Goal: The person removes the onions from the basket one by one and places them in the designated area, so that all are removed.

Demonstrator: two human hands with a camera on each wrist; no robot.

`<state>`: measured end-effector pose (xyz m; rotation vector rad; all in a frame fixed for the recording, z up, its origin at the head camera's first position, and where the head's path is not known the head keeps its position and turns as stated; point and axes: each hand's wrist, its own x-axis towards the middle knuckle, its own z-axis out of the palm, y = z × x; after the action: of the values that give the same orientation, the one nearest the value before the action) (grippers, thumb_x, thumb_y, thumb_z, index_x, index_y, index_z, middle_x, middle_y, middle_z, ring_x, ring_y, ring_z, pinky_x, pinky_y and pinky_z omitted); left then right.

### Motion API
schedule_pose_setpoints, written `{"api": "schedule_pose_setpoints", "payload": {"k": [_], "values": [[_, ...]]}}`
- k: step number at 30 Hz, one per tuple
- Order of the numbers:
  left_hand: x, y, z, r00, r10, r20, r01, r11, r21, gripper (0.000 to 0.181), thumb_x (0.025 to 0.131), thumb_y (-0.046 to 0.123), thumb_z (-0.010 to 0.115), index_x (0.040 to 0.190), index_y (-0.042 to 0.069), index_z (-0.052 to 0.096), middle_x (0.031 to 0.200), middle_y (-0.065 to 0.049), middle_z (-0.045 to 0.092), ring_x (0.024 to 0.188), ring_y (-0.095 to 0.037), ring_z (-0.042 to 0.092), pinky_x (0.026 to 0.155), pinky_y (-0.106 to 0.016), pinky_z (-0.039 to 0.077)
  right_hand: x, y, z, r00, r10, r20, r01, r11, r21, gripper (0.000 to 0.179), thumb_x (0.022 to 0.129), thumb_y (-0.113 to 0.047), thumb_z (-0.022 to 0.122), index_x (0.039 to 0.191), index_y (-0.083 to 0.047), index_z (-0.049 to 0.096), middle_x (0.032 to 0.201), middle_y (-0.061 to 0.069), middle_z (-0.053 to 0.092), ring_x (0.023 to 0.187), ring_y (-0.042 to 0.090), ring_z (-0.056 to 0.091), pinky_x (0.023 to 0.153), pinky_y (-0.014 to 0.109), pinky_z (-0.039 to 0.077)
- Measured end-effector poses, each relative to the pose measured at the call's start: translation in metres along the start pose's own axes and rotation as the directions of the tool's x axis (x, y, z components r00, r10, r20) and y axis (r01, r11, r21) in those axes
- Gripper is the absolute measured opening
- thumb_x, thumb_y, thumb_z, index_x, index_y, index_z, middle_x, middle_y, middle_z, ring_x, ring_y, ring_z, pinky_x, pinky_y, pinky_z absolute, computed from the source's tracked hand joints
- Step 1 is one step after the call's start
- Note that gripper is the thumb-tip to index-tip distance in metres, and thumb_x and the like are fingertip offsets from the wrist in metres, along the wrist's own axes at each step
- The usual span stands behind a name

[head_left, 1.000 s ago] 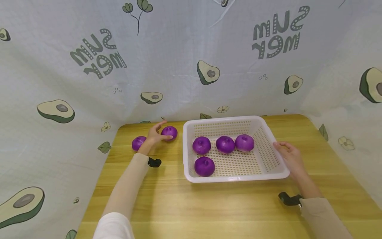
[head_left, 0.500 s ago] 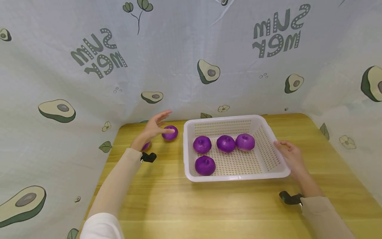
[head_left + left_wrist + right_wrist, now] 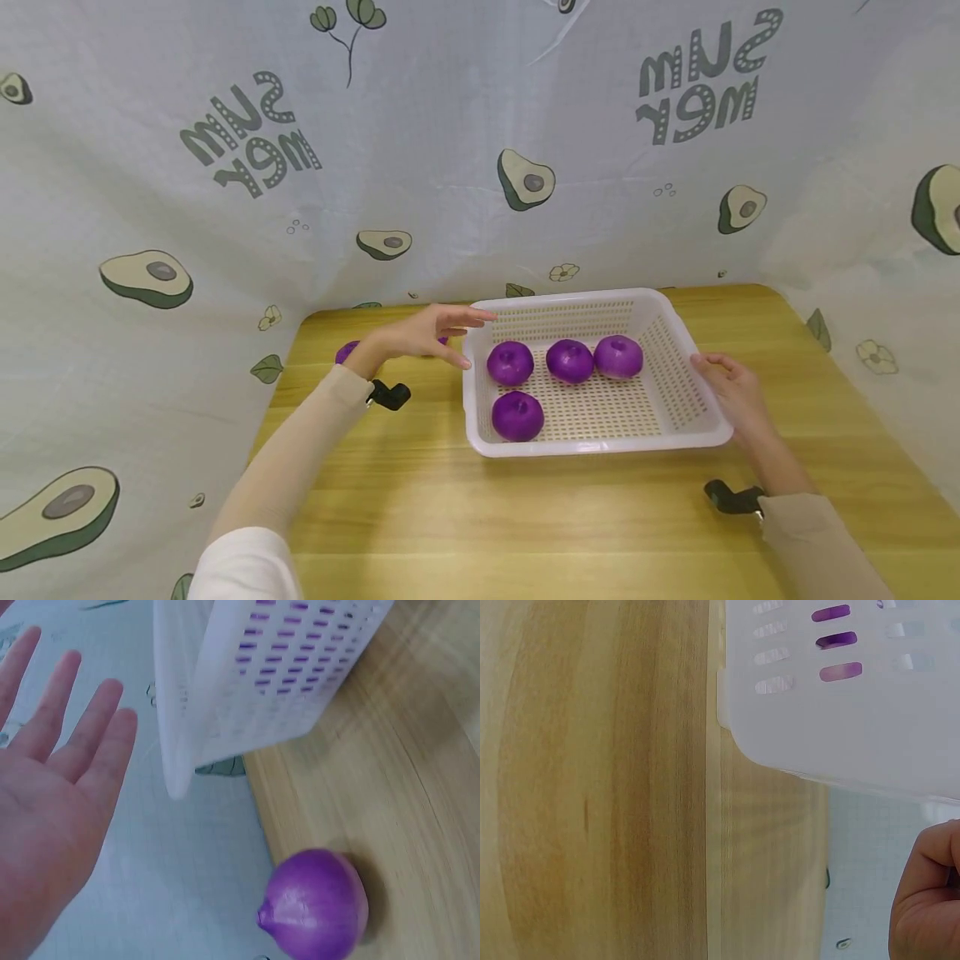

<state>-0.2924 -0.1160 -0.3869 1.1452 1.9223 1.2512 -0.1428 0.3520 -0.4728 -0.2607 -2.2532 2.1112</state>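
A white plastic basket [image 3: 592, 448] with slotted walls stands on the table. Several purple onions [image 3: 570, 361] sit in it, mostly toward its left and back. My left hand [image 3: 420, 333] hovers at the basket's left rim, fingers extended and thumb spread, holding nothing. In the left wrist view the palm [image 3: 45, 810] is bare beside the basket wall. Behind that hand one onion [image 3: 443, 340] is almost hidden. Another onion [image 3: 346, 352] lies farther left, partly covered by the wrist. My right hand [image 3: 737, 398] grips the basket's right rim with curled fingers.
The wooden table [image 3: 570, 525] extends in front of the basket and to both sides. A white cloth [image 3: 442, 150] printed with avocados hangs behind the table and along its sides. Each wrist carries a small black camera [image 3: 392, 395].
My left hand first lifts off the back left onion, then moves right to the basket's left rim with nothing in it. The right hand and the basket stay put.
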Motion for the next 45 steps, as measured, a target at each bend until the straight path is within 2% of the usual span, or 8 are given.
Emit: {"api": "schedule_pose_setpoints", "payload": {"k": [4,11,16,20,27,36,40,45], "values": [[0.012,0.004,0.011,0.993,0.042,0.112,-0.041,0.999,-0.012,0.073,0.083,-0.003,0.079,0.147,-0.002,0.044,0.152,-0.018,0.043,0.140,-0.035,0.039,0.116,-0.051,0.028,-0.001,-0.002,0.000,1.000,0.012,-0.007,-0.012,1.000,0.002,0.008,0.102,-0.027,0.058,0.105,-0.020,0.059,0.085,-0.007,0.072,0.071,0.012,0.071,0.057,0.030,0.059],[0.028,0.005,0.032,0.972,0.057,0.230,-0.051,0.998,-0.031,0.071,0.082,-0.004,0.079,0.144,-0.006,0.046,0.148,-0.016,0.048,0.137,-0.042,0.039,0.115,-0.052,0.031,-0.002,-0.004,0.002,0.999,0.038,-0.026,-0.038,0.999,-0.004,0.009,0.102,-0.028,0.059,0.105,-0.020,0.059,0.085,-0.008,0.071,0.071,0.012,0.071,0.057,0.029,0.059],[0.034,0.002,0.043,0.955,0.017,0.297,-0.024,1.000,0.020,0.072,0.081,-0.002,0.080,0.145,-0.003,0.046,0.149,-0.013,0.048,0.140,-0.029,0.040,0.116,-0.040,0.032,-0.001,-0.004,0.002,0.999,0.033,-0.026,-0.033,0.999,-0.003,0.009,0.102,-0.028,0.059,0.105,-0.020,0.059,0.085,-0.008,0.071,0.071,0.012,0.070,0.056,0.029,0.059],[0.036,0.000,0.050,0.941,-0.040,0.336,0.028,0.999,0.040,0.075,0.080,-0.001,0.082,0.146,0.001,0.047,0.151,-0.012,0.046,0.140,-0.015,0.039,0.117,-0.040,0.029,-0.001,-0.002,0.002,1.000,0.025,-0.010,-0.025,0.999,0.036,0.008,0.102,-0.027,0.059,0.105,-0.019,0.059,0.085,-0.006,0.072,0.071,0.013,0.071,0.056,0.030,0.059],[0.048,0.001,0.059,0.897,-0.040,0.441,0.003,0.996,0.084,0.079,0.075,-0.007,0.083,0.145,-0.002,0.047,0.150,-0.011,0.047,0.141,-0.016,0.038,0.117,-0.038,0.029,0.000,-0.002,0.001,1.000,0.015,-0.017,-0.014,0.998,0.066,0.006,0.101,-0.025,0.060,0.102,-0.020,0.062,0.085,-0.006,0.072,0.071,0.012,0.071,0.056,0.028,0.059],[0.066,-0.002,0.064,0.872,-0.178,0.456,0.101,0.977,0.189,0.078,0.071,-0.009,0.085,0.141,0.005,0.055,0.146,-0.005,0.052,0.140,-0.017,0.040,0.114,-0.026,0.033,0.000,-0.005,0.003,0.999,0.037,-0.017,-0.037,0.999,0.036,0.007,0.102,-0.027,0.060,0.104,-0.021,0.061,0.084,-0.007,0.071,0.070,0.012,0.070,0.055,0.029,0.059],[0.070,-0.005,0.064,0.870,-0.191,0.455,0.110,0.974,0.198,0.077,0.070,-0.012,0.083,0.140,0.005,0.056,0.144,-0.005,0.054,0.139,-0.028,0.042,0.113,-0.030,0.036,0.000,-0.004,0.003,1.000,0.025,-0.017,-0.024,0.998,0.054,0.005,0.101,-0.026,0.060,0.102,-0.021,0.062,0.084,-0.006,0.072,0.069,0.013,0.070,0.055,0.029,0.059],[0.071,-0.008,0.066,0.863,-0.210,0.460,0.113,0.967,0.229,0.076,0.070,-0.012,0.084,0.140,0.005,0.056,0.145,-0.006,0.053,0.138,-0.020,0.043,0.112,-0.028,0.036,0.001,-0.002,0.003,1.000,0.021,-0.007,-0.020,0.996,0.085,0.006,0.101,-0.025,0.061,0.103,-0.020,0.061,0.085,-0.005,0.072,0.070,0.013,0.071,0.056,0.029,0.059]]}}
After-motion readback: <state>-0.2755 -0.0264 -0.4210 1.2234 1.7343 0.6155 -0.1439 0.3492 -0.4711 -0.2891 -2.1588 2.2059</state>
